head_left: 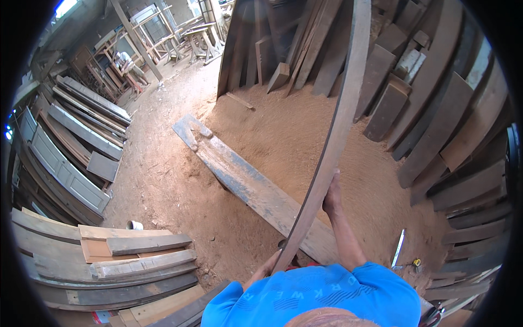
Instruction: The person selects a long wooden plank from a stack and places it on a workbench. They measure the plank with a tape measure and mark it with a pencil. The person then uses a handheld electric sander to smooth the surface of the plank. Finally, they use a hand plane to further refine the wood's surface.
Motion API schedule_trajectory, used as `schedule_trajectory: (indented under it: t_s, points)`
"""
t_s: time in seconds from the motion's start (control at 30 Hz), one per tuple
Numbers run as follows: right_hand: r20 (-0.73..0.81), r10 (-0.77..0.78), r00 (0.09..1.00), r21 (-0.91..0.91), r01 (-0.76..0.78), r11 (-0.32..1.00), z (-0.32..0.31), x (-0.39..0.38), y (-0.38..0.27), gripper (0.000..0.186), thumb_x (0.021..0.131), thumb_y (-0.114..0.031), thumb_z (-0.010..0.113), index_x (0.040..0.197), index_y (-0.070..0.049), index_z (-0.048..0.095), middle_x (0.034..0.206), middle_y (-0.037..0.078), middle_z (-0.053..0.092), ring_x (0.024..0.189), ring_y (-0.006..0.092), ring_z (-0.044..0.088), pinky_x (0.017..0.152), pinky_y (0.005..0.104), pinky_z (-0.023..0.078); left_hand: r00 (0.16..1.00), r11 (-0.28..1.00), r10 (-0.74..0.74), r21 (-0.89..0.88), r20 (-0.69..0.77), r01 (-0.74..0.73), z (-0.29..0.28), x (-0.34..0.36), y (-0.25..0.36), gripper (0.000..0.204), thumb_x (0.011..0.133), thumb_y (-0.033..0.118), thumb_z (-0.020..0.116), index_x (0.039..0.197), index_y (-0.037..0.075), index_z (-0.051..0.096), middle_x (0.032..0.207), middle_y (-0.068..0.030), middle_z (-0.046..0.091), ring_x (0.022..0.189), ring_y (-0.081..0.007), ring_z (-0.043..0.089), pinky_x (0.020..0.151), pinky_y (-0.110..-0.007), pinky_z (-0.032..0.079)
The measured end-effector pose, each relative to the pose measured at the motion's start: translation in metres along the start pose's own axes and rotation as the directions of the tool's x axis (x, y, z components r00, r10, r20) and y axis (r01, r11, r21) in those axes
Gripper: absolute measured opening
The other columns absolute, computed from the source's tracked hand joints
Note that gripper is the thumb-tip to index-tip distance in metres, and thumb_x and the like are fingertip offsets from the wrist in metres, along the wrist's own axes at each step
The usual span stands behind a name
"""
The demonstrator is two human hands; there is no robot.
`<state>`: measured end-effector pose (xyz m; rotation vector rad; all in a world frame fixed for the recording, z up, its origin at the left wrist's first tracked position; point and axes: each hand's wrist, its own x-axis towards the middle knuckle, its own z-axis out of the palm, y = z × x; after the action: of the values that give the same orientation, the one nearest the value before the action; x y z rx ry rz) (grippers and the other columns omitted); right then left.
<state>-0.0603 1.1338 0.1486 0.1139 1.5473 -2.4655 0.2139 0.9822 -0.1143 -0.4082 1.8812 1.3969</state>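
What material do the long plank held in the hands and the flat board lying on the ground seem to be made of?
The long plank, gripped by the right hand and the left hand, looks like rough, unfinished wood: dull grey-brown, with no sheen. The flat board on the sawdust-covered ground also seems to be wood, weathered, with worn bluish-grey patches that may be old paint.

A grey-brown long plank (pixel 332 136) was seen at frame centre; a weathered board (pixel 250 188) streaked blue-grey lay on tan sawdust (pixel 283 131). A bright blue shirt (pixel 327 294) filled the lower edge; dark brown planks (pixel 436 109) lined the upper right.
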Motion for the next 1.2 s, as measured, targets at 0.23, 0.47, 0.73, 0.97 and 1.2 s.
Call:
schedule_trajectory:
  t_s: [0.23,0.47,0.73,0.97,1.2]
  points:
    - [-0.028,-0.087,0.996,0.093,0.089,0.992,-0.084,-0.04,-0.025,0.064,0.097,-0.066,0.029,0.108,-0.009,0.056,0.083,0.007,0.063,0.072,0.0185,0.064,0.062,0.0344,0.055,0.998,0.988,-0.007,0.152,0.06,-0.002,0.021,-0.002,0.017,0.074,0.097,0.056,0.031,0.136,-0.004,0.047,0.134,-0.0213,0.052,0.125,-0.0308,0.047,0.105,-0.039,0.038]
    - [-0.186,-0.122,0.975,0.209,0.161,0.965,-0.162,-0.074,-0.025,0.06,0.093,-0.066,0.041,0.108,-0.01,0.054,0.083,0.009,0.063,0.071,0.0197,0.065,0.059,0.0343,0.056,0.988,0.945,-0.053,0.327,0.146,0.002,0.038,0.006,0.04,0.075,0.096,0.057,0.031,0.136,-0.005,0.047,0.135,-0.0222,0.05,0.126,-0.032,0.046,0.106,-0.04,0.037]
    - [-0.339,-0.315,0.886,0.292,0.417,0.861,-0.211,-0.115,-0.019,0.054,0.095,-0.061,0.046,0.111,-0.009,0.052,0.087,0.01,0.063,0.075,0.0199,0.065,0.064,0.0344,0.057,0.971,0.862,-0.093,0.506,0.222,-0.034,0.025,0.022,0.073,0.077,0.096,0.058,0.031,0.137,-0.005,0.046,0.137,-0.0233,0.049,0.128,-0.0333,0.045,0.107,-0.041,0.036]
    - [-0.609,-0.217,0.763,0.283,0.464,0.839,-0.237,-0.138,0.026,0.042,0.098,-0.05,0.047,0.112,-0.01,0.053,0.086,0.008,0.062,0.073,0.0197,0.063,0.064,0.0344,0.056,0.937,0.76,-0.152,0.644,0.314,-0.092,-0.017,0.045,0.076,0.078,0.095,0.059,0.032,0.137,-0.006,0.045,0.138,-0.0242,0.047,0.129,-0.0345,0.043,0.108,-0.041,0.035]
    - [-0.8,-0.068,0.596,0.347,0.552,0.758,-0.234,-0.157,0.063,0.047,0.1,-0.053,0.036,0.118,-0.014,0.054,0.1,0.005,0.061,0.092,0.0177,0.059,0.08,0.035,0.052,0.895,0.663,-0.203,0.729,0.397,-0.172,-0.08,0.07,0.083,0.08,0.095,0.06,0.032,0.138,-0.006,0.044,0.139,-0.0251,0.046,0.13,-0.0357,0.042,0.109,-0.042,0.035]
